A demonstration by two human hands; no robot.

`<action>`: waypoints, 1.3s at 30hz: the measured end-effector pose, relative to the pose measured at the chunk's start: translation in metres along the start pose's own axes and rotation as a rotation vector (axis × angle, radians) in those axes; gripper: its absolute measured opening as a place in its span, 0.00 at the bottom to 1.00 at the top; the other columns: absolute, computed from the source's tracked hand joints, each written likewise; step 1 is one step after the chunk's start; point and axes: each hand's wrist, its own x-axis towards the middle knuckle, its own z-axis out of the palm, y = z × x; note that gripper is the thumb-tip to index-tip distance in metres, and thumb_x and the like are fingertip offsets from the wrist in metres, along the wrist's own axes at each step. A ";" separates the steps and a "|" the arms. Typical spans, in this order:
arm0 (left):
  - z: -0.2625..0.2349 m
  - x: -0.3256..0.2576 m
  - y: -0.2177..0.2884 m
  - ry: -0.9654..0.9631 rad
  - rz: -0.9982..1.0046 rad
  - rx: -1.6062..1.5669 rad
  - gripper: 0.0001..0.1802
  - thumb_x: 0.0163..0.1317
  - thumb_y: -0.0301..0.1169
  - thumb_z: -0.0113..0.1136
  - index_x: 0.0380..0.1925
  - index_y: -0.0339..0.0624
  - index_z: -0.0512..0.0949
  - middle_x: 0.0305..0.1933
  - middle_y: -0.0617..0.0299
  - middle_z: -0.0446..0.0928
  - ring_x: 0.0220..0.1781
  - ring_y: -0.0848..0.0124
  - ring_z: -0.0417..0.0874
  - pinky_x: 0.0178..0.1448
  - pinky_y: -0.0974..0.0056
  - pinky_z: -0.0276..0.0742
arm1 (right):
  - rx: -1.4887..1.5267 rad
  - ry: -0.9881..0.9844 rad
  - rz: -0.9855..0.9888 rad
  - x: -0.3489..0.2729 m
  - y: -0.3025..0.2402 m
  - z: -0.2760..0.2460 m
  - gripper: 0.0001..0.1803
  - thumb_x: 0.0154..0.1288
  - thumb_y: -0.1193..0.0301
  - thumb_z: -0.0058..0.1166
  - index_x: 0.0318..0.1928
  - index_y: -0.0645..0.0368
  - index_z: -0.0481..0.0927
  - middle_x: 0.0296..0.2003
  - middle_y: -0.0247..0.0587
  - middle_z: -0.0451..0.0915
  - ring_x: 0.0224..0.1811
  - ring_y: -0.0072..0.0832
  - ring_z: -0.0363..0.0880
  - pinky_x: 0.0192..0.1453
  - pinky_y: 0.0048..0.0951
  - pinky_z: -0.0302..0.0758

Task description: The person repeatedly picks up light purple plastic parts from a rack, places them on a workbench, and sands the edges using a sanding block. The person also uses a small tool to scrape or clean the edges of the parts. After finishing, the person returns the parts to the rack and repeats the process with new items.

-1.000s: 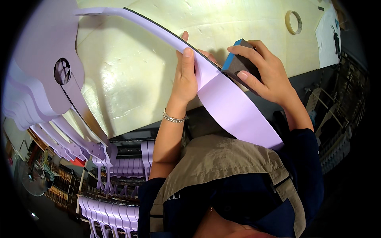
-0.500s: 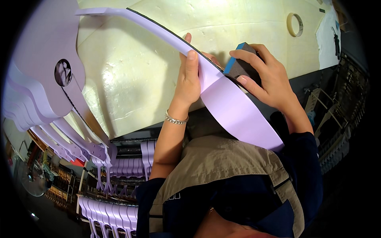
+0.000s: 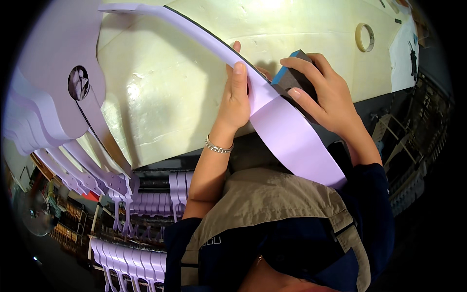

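A lilac ukulele or small guitar body with its neck (image 3: 292, 134) is held on edge, its lower end against my apron and its headstock reaching to the upper left. My left hand (image 3: 236, 95) is wrapped round the neck near the heel, thumb on the near side, the other fingers mostly behind it. A dark grey sanding block with a blue side (image 3: 299, 80) is gripped in my right hand (image 3: 328, 90) between thumb and fingers. The block's near corner meets the instrument's far edge where neck joins body. A dark fingerboard strip runs along the neck's far side.
A pale, glossy covered worktable (image 3: 170, 107) lies beneath. Several lilac instruments (image 3: 48, 107) are stacked at the left. More lilac instruments hang on racks (image 3: 131, 258) below. A roll of tape (image 3: 365, 37) and a white cloth (image 3: 404, 58) lie at the far right.
The sanding block and my right hand have shifted slightly left and up along the instrument's edge. My left hand keeps its hold on the neck. The whole view has shifted a little.
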 end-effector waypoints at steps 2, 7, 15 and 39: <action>-0.001 -0.001 0.002 -0.003 -0.012 -0.013 0.40 0.69 0.56 0.27 0.68 0.37 0.41 0.39 0.58 0.74 0.40 0.74 0.73 0.48 0.71 0.68 | -0.002 -0.009 0.002 0.000 0.001 0.000 0.21 0.60 0.53 0.51 0.51 0.46 0.75 0.39 0.49 0.74 0.35 0.43 0.76 0.37 0.35 0.74; -0.001 0.002 -0.004 0.050 0.030 0.015 0.40 0.69 0.56 0.25 0.68 0.33 0.41 0.41 0.62 0.72 0.41 0.75 0.69 0.52 0.72 0.63 | 0.007 0.028 -0.053 0.024 -0.001 0.007 0.21 0.60 0.53 0.51 0.51 0.47 0.75 0.38 0.47 0.74 0.34 0.41 0.76 0.37 0.34 0.74; -0.001 0.003 -0.004 -0.068 0.049 -0.070 0.39 0.70 0.54 0.22 0.68 0.33 0.39 0.63 0.52 0.59 0.62 0.68 0.63 0.64 0.67 0.57 | -0.018 0.023 -0.042 0.051 -0.006 0.012 0.20 0.61 0.51 0.49 0.50 0.45 0.75 0.37 0.48 0.74 0.33 0.43 0.77 0.37 0.34 0.74; -0.007 0.005 -0.011 -0.078 0.061 0.003 0.41 0.68 0.58 0.23 0.66 0.35 0.34 0.32 0.56 0.74 0.32 0.68 0.80 0.42 0.66 0.75 | 0.102 -0.051 0.089 0.153 -0.057 0.027 0.26 0.64 0.48 0.42 0.55 0.49 0.70 0.39 0.58 0.74 0.41 0.50 0.75 0.47 0.41 0.72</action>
